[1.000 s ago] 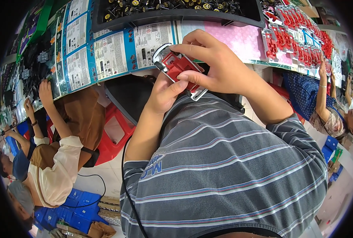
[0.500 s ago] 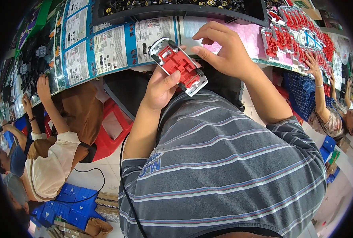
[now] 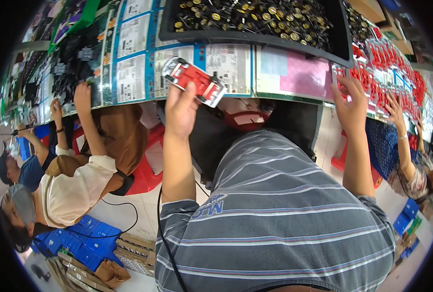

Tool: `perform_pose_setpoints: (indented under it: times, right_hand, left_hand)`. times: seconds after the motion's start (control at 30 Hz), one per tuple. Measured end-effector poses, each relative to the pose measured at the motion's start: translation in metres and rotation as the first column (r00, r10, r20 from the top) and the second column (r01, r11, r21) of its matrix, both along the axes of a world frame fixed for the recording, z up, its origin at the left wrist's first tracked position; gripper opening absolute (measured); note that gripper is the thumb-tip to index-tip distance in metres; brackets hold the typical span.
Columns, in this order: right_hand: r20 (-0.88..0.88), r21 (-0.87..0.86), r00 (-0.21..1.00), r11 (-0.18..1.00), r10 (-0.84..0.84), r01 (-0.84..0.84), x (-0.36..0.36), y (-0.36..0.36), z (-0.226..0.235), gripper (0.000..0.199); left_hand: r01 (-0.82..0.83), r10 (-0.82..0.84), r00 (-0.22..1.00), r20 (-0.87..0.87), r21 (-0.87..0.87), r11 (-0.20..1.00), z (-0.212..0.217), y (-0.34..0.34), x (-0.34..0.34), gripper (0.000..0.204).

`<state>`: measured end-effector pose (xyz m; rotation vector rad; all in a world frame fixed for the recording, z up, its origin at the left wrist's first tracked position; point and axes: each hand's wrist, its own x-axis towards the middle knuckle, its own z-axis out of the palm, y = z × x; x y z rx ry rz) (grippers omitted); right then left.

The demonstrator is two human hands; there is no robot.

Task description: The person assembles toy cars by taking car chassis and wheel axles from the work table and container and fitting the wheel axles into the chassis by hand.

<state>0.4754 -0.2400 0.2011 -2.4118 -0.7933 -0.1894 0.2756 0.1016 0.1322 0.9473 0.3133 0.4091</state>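
My left hand [image 3: 181,111] holds a toy car [image 3: 193,80] tilted over the front edge of the table, its underside turned up. The car has a red base, a white and silver rim and dark wheels. Over on the right, my right hand [image 3: 351,104] is at the near left end of the rows of toy cars [image 3: 367,80]. Its thumb and fingers close on the near end of another toy car [image 3: 339,71] there, mostly hidden by the fingers.
A black tray [image 3: 255,38] full of small gold and black wheels on axles stands at the table's middle. Printed card sheets [image 3: 131,78] lie left of it, with black parts [image 3: 73,68] further left. Co-workers sit on both sides. Blue boxes [image 3: 87,241] lie on the floor.
My right hand has moved from beside the held car to the rows at the right. My left hand has carried its car leftward. The view has shifted, showing more of the tray.
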Motion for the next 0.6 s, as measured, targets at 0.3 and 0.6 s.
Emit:
perform_pose_setpoints:
  times: [0.3,0.6]
  right_hand:
    - [-0.224,0.263,0.959,0.958,0.174,-0.112,-0.032,0.035,0.005,0.019]
    - [-0.122,0.355,0.839,0.812,0.531,-0.463,-0.058,0.151,0.035,0.027]
  left_hand:
    - [-0.135,0.131,0.988,0.081,0.047,0.99,0.037,0.031,0.004,0.041]
    - [0.033,-0.053,0.986,0.16,0.124,0.992,0.043,-0.035,0.017,0.059]
